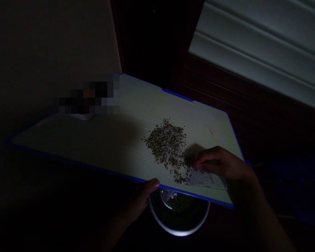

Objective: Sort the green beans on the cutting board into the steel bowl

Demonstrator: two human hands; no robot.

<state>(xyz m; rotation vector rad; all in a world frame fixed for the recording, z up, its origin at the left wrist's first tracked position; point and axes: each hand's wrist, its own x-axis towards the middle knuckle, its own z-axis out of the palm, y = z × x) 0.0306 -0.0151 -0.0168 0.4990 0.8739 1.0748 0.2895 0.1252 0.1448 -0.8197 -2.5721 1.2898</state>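
A pale board [131, 105] with a blue rim lies slanted across the view. On it is a spread of small green beans or seeds [166, 140], loosest toward the near edge. My right hand [220, 162] pinches a clear protractor [208, 180], which rests on the board just right of the beans. At the near edge my left hand [147, 190] grips the board, thumb on top and the other fingers hidden beneath. Below that edge, partly covered by the board, is a round metal bowl [182, 233] with more green beans [181, 202] inside.
A blurred-out dark object [86, 98] sits at the board's far left. A plain wall [49, 42] stands behind it. White slatted panels [252, 45] in a dark frame are at the upper right. The room is very dim.
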